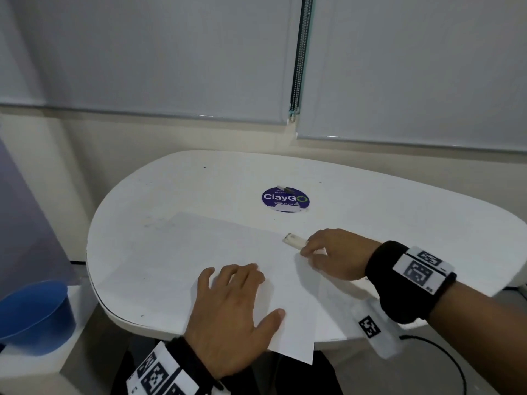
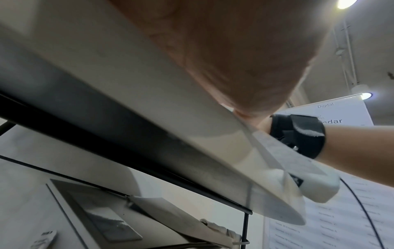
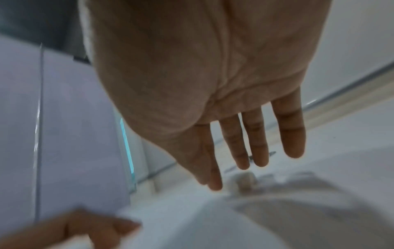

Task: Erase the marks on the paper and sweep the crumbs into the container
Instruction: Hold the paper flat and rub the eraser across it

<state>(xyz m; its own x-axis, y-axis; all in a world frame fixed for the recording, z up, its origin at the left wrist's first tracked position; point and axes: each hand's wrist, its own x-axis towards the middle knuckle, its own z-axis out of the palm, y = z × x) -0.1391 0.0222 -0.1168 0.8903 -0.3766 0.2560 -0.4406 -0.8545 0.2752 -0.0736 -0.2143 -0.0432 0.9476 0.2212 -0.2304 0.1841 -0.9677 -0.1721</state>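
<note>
While the left hand (image 1: 233, 312) presses flat on the paper (image 1: 199, 252) and the right hand (image 1: 336, 252), fingers straight in the wrist view, touches the eraser (image 1: 293, 240) at the paper's far-right edge, overhanging paper could slip; blue container (image 1: 37, 315) sits near-left.

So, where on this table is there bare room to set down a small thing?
Two bare patches of table: the far left, between the paper and the rim, left of the sticker; and the far right, beyond the right hand. Crowded: the near side, where the left hand presses the paper and the eraser lies by the right hand.
</note>
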